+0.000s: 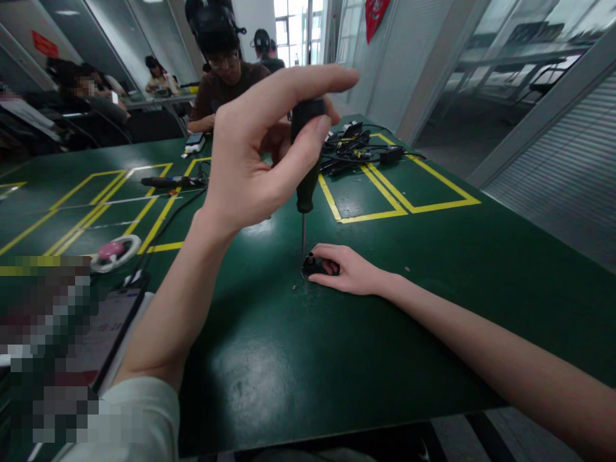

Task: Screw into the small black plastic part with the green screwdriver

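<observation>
My left hand (260, 147) is closed around the dark handle of a screwdriver (305, 192), with the index finger stretched out past its top. The screwdriver stands upright, its thin shaft running down to a small black part (315, 268) on the table. Thumb and fingers of my right hand (349, 268) pinch that part against the tabletop. A short round metal piece sticks up from it. The exact spot where the tip meets the part is too small to make out. A tiny bit, perhaps a screw (294, 287), lies just left of the part.
The green table (250, 404) carries yellow tape outlines. A heap of black cables (356, 151) lies at the back right. To the left are a dark pen-like tool (166, 181) with a cord and a white ring with a pink centre (115, 251). A person (226, 80) sits opposite.
</observation>
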Action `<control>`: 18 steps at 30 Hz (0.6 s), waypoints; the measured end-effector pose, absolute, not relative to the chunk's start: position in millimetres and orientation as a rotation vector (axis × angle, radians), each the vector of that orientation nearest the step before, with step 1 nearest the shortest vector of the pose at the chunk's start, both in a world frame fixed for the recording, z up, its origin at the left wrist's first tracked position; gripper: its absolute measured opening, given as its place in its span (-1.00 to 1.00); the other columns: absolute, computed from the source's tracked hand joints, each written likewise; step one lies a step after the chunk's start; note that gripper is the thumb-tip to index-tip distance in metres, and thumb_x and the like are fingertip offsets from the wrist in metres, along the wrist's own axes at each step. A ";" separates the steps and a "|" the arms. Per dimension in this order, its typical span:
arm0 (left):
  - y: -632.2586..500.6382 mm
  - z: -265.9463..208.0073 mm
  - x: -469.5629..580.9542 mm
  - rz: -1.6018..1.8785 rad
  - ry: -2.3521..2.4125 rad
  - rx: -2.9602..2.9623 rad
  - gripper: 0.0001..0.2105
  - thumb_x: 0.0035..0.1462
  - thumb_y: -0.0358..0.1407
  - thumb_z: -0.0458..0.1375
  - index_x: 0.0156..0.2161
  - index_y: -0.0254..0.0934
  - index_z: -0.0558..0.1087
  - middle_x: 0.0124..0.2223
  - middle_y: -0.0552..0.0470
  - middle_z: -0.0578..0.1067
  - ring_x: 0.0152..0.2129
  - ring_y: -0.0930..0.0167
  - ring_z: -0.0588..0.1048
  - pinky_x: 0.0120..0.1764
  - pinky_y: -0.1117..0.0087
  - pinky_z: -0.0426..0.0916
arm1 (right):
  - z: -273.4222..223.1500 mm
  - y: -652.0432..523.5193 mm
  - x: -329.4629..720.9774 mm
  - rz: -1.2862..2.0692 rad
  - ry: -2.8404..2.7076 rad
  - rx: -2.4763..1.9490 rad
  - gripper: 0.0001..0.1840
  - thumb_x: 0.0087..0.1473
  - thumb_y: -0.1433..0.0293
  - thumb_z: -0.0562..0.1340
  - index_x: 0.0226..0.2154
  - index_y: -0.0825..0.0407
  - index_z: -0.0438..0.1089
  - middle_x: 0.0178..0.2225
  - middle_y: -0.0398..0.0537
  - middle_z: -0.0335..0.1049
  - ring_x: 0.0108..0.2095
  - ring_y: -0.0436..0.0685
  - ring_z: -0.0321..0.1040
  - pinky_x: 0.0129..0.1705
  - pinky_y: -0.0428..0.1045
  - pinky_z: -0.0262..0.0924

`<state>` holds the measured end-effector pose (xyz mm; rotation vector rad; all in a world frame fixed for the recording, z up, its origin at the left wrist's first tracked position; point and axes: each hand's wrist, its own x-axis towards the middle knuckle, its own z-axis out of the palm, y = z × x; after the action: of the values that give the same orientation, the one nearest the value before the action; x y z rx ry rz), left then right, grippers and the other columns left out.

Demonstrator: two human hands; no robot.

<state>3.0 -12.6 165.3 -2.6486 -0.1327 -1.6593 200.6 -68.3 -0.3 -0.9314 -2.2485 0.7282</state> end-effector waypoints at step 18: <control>-8.9 168.2 -0.2 -1.642 -0.098 -2.620 -0.71 0.43 -0.35 0.03 0.09 -0.32 0.55 -0.09 0.03 0.65 -0.32 0.55 0.61 -0.26 0.48 0.51 | 0.5 -67.7 200.5 0.736 -2.249 -0.929 -0.72 0.24 0.19 0.33 -0.22 0.08 0.39 -0.36 -0.15 0.30 -0.48 -0.02 0.19 -0.39 -0.08 0.08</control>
<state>-0.2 -8.9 168.2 -2.6199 -0.0984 -1.6422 200.5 -67.7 0.5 -0.9292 -2.2490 0.7359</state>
